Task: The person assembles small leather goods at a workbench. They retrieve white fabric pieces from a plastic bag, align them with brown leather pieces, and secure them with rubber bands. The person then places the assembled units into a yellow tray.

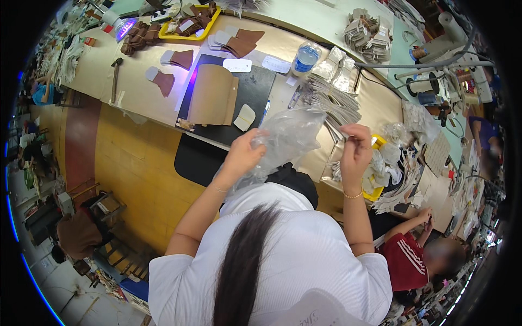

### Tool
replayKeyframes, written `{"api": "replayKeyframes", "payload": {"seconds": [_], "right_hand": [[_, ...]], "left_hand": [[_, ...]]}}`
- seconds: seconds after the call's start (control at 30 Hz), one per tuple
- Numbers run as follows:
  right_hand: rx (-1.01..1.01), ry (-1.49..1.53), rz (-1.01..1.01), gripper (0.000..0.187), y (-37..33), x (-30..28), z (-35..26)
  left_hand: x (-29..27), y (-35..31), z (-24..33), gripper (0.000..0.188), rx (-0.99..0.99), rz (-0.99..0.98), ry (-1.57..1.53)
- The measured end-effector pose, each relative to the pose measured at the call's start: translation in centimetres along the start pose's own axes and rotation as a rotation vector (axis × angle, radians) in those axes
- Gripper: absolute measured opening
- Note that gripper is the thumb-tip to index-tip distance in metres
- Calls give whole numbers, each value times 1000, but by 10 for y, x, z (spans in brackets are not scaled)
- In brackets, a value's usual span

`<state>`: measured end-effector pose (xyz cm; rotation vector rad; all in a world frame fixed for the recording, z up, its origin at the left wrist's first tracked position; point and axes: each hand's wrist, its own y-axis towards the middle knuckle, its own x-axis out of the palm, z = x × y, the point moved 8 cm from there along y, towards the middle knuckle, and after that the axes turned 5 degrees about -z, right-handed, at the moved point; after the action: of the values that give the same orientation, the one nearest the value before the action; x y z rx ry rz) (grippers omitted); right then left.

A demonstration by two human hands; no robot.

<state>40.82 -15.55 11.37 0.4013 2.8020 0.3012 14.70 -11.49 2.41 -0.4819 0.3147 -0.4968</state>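
A: Which items are occupying the surface (136, 98), from the largest down?

B: The surface is carrying a black mat (247, 92) near its front edge, with a curved tan leather panel (212, 95) lying on it. A fanned stack of flat clear packets (334, 100) is lying toward the right edge. A yellow tray (187, 30) of brown pieces is sitting toward the back edge, a water bottle (306, 57) is standing behind the mat, and a hammer (115, 76) is lying toward the left edge.

A: Where is the clear plastic bag (285, 141), and how are the hands engaging it?

B: The bag is hanging in the air above the front edge of the surface, between both hands. The left hand (243, 154) is closing around its crumpled lower portion in a full grip. The right hand (354, 148) is raised just beside the bag's right side with fingertips pinched together; whether they are holding a corner of the film or a small item cannot be told.

A: How is this step being done well?

B: In my judgement, the left hand should be keeping the film taut without crushing it, while the right hand is separating the mouth edge cleanly. Holding the bag clear of the packet stack is preventing snagging.
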Motion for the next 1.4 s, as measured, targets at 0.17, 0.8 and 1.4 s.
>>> {"api": "replayKeyframes", "payload": {"seconds": [0.17,0.8,1.4], "right_hand": [[3,-561,-806,31,-4,89,-21],[490,-602,-600,83,-63,114,240],[877,86,-667,66,-91,93,216]], "left_hand": [[34,-3,34,50,174,-37,-41],[165,-42,59,42,442,-733,186],[29,50,-84,57,108,-154,629]]}}
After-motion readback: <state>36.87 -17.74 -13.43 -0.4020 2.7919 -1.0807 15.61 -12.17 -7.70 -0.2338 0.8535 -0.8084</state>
